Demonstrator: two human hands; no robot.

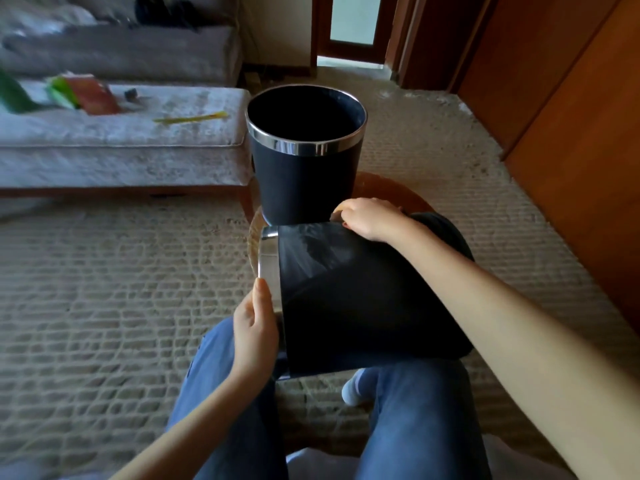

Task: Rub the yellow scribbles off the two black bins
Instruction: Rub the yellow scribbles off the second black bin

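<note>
I am seated, looking down at my blue-jeaned legs (pixel 415 420) and a ribbed beige carpet (pixel 104 289). A round black bin with a shiny chrome rim (pixel 363 299) lies tipped on its side across my lap, its open mouth facing left. My left hand (pixel 254 330) grips the chrome rim at the near edge, thumb along the metal band and fingers curled out of sight inside. My right hand (pixel 369 218) is closed over the far upper side of the bin wall; whether it holds a cloth I cannot tell, since only the knuckles show.

A second black bin with a chrome rim (pixel 304 161) stands upright just beyond the first, on a round wooden surface (pixel 391 188), apart from both hands.

I judge the bin light and stiff, easy to roll in the lap, but its smooth wall and polished rim look slippery. The rim is the surest hold, with the other palm pressed flat to steady it while rubbing.

No yellow scribbles show on either bin; they may lie on faces turned away. Pale streaks on the tipped bin may be glare or smears. The picture is soft, and items on the grey sofa (pixel 121 133), including a thin yellow stick (pixel 190 118), are blurred.
</note>
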